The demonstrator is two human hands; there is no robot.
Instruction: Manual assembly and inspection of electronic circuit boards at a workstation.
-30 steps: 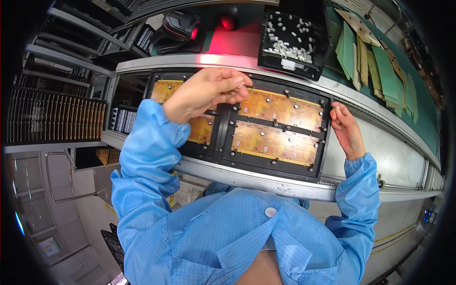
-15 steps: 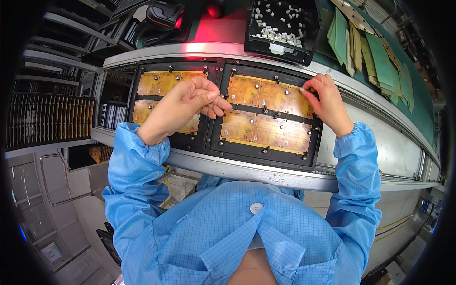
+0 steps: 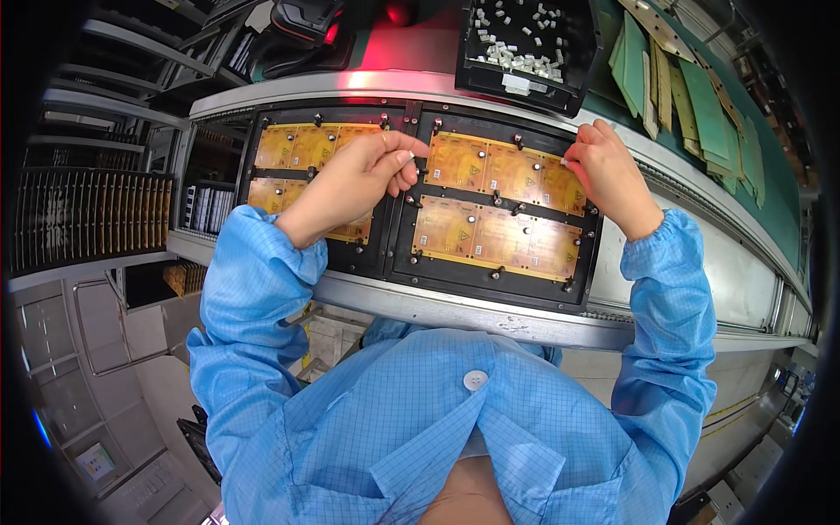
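Two black fixtures (image 3: 398, 262) lie side by side, holding amber circuit boards in rows. My left hand (image 3: 354, 188) is over the left fixture's right side, thumb and fingers pinched on a small white connector (image 3: 410, 155). The wrist and palm hide part of the left boards (image 3: 278, 144). At the right end of the upper right board (image 3: 503, 171), my right hand (image 3: 608, 175) has its fingertips together on another small white part (image 3: 566, 163), partly hidden by the fingers. Below it sits the lower right board (image 3: 499, 236).
Behind the fixtures stands a black bin (image 3: 588, 61) of loose white connectors (image 3: 525, 61). A scanner (image 3: 302, 26) glows red at the back left. Green and tan sheets (image 3: 700, 105) lean at the right. Metal rails (image 3: 490, 319) border the fixtures; a board rack (image 3: 87, 223) stands left.
My left hand has moved up and slightly right, drawing its fingertips away from the lower right board. My right hand stays at the upper right board's end, its fingers more curled. The view has shifted slightly.
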